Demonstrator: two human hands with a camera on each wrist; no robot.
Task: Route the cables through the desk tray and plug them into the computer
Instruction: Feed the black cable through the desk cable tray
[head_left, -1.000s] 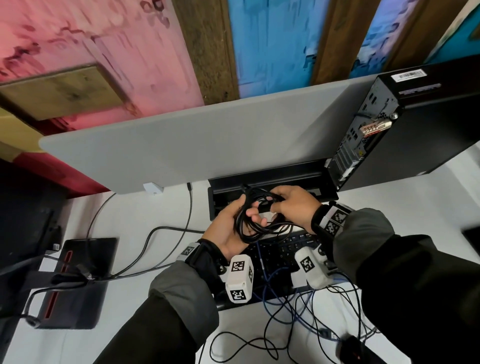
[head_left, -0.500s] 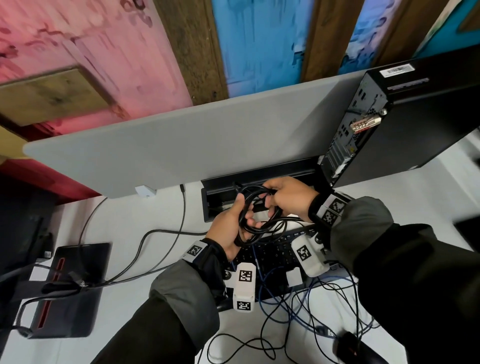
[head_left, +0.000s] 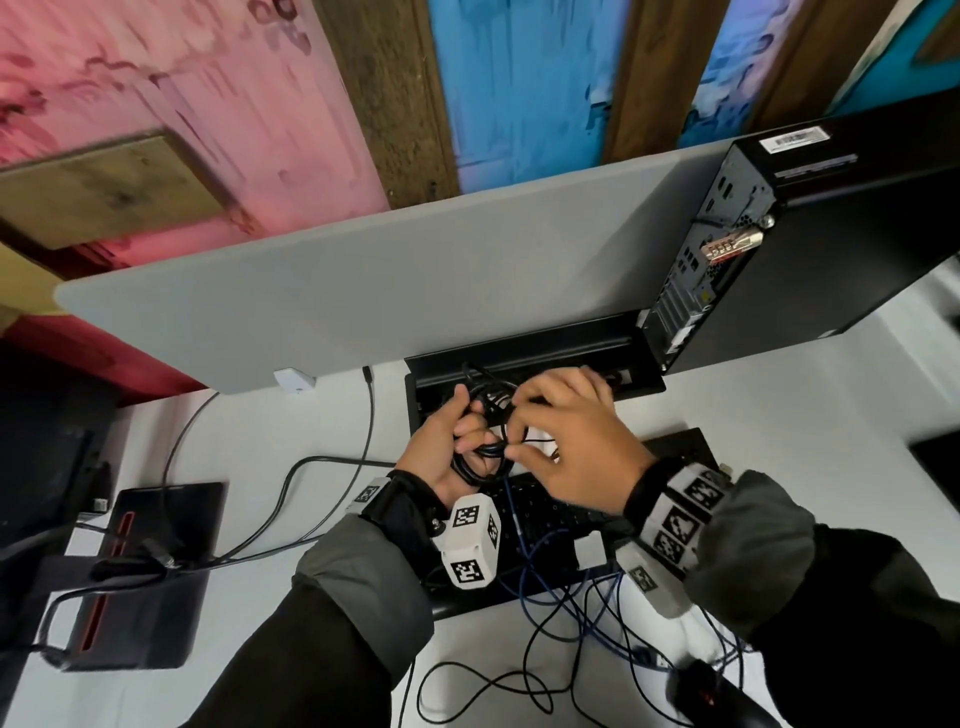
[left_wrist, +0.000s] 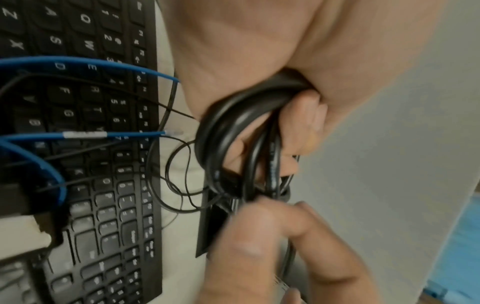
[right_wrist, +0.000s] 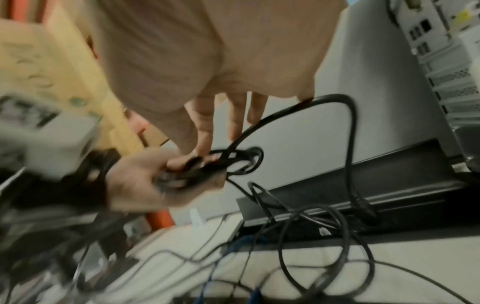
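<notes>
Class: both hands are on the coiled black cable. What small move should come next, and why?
Probably pull one loop free: the left hand grips the black cable coil, the right hand pinches a strand, above the desk tray.

We see a white desk carrying everything here. Along its far edge stands a grey divider panel, and just in front of that the black desk tray is set in the surface. At the far right corner the black computer lies on its side. A black keyboard sits mid-desk under loose blue and black cables, and a dark stand base rests near the left edge.
</notes>
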